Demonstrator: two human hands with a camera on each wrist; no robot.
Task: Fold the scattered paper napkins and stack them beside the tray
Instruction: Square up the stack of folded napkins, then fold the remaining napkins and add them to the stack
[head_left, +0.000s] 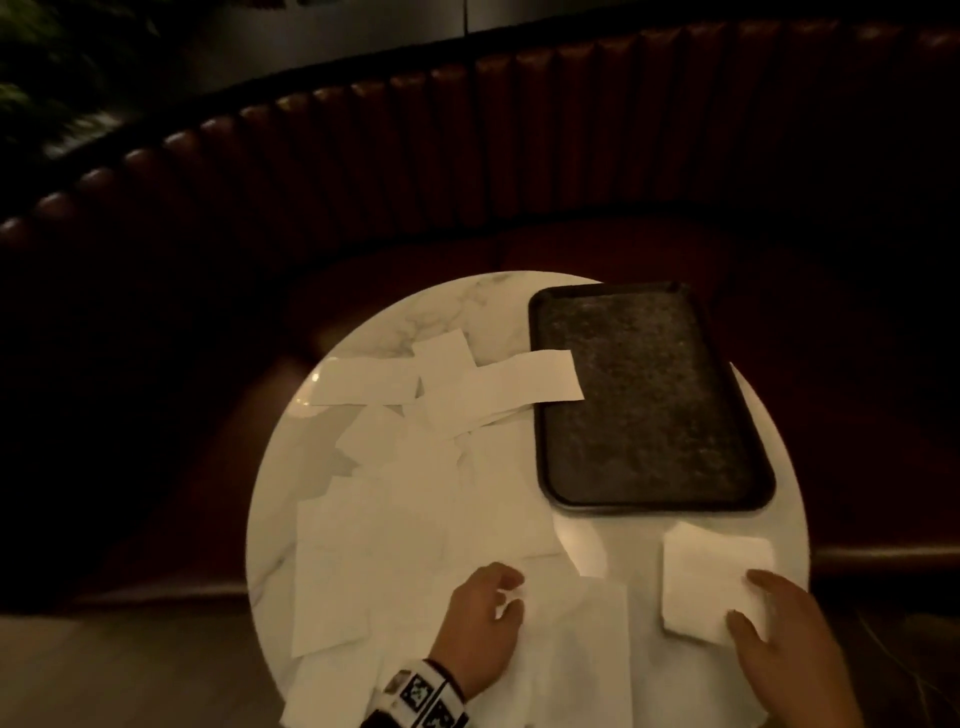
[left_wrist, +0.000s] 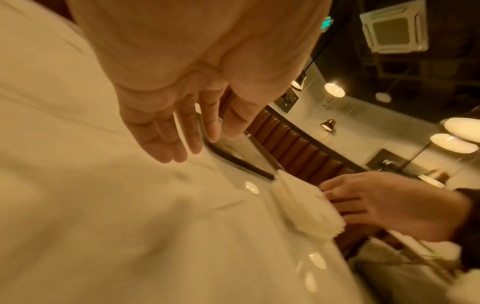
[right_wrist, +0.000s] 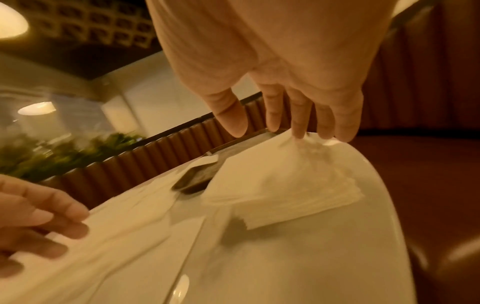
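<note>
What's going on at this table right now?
A person is tidying paper napkins on a round marble table. The right hand rests on a small stack of folded napkins just in front of the dark tray. The left hand touches one of the loose napkins still spread over the table's left side, one overlapping the tray.

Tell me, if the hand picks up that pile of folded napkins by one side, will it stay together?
Probably not. The folded napkin stack looks like thin loose layers, with separate edges showing in the right wrist view, so it would likely sag and fan apart. It also seems very light, so the right hand could slide it easily on the smooth marble table.
</note>
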